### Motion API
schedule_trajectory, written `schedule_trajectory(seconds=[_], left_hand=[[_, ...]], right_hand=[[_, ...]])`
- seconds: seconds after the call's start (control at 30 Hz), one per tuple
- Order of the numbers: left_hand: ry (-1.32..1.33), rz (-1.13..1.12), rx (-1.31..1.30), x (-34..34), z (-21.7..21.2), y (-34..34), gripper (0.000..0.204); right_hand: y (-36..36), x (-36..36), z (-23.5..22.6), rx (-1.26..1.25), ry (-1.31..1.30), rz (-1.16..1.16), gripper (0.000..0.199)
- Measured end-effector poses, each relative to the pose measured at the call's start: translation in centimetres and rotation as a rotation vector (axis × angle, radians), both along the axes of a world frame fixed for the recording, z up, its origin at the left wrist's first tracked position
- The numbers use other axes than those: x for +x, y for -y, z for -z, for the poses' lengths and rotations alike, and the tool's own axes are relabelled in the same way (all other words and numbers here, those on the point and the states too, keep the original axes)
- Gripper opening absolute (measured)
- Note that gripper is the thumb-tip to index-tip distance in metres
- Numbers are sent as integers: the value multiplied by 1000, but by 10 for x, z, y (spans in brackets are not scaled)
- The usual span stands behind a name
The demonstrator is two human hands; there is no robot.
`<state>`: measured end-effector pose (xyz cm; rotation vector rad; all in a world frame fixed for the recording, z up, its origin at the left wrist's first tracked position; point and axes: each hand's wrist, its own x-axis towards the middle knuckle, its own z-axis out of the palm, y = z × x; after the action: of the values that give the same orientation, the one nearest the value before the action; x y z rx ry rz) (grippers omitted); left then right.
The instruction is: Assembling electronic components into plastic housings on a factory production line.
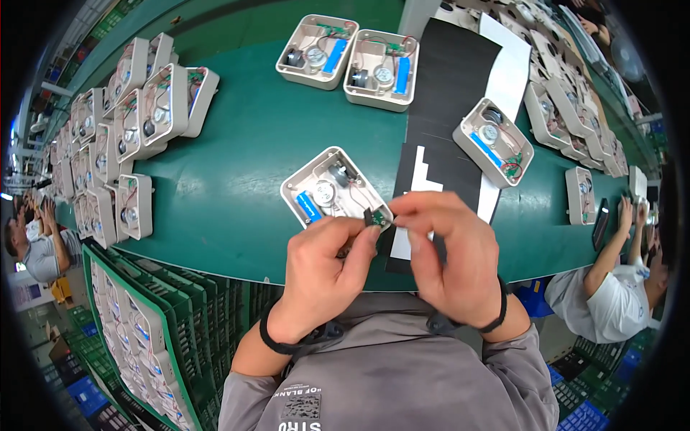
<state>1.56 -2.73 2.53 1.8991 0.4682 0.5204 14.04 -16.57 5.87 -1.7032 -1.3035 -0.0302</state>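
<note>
An off-white plastic housing [336,153] lies open side up on the table in front of me, slightly turned. Inside are a blue battery cell [308,206], a round silver part [325,192], thin wires and a green circuit board. My left hand [323,262] is at the housing's near edge, thumb and forefinger pinched on a small black strip [369,216] over the board. At the near right corner my right hand [453,255] hovers with curled fingers and the thumb apart from them; nothing shows between them. Both hands partly hide the housing's near side.
Right of the housing lies a black sheet [449,79] on white backing [420,172], with strips cut away. One similar housing [494,144] rests on it; two housings [316,52] stand behind. Stacked housings [162,104] fill the left. Green crates [183,309] stand below; a co-worker [600,298] sits right.
</note>
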Motion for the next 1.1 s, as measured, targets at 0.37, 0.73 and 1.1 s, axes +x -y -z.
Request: schedule_trajectory(seconds=[0.37, 0.73, 1.1], left_hand=[[-9, -136, -21, 8, 8, -5, 18], [111, -27, 189, -10, 11, 1, 29], [241, -9, 575, -21, 19, 1, 46]], right_hand=[[-5, -27, -1, -31, 142, -242, 28], [0, 20, 9, -242, -400, -173, 12], [19, 16, 16, -124, -526, -324, 12]])
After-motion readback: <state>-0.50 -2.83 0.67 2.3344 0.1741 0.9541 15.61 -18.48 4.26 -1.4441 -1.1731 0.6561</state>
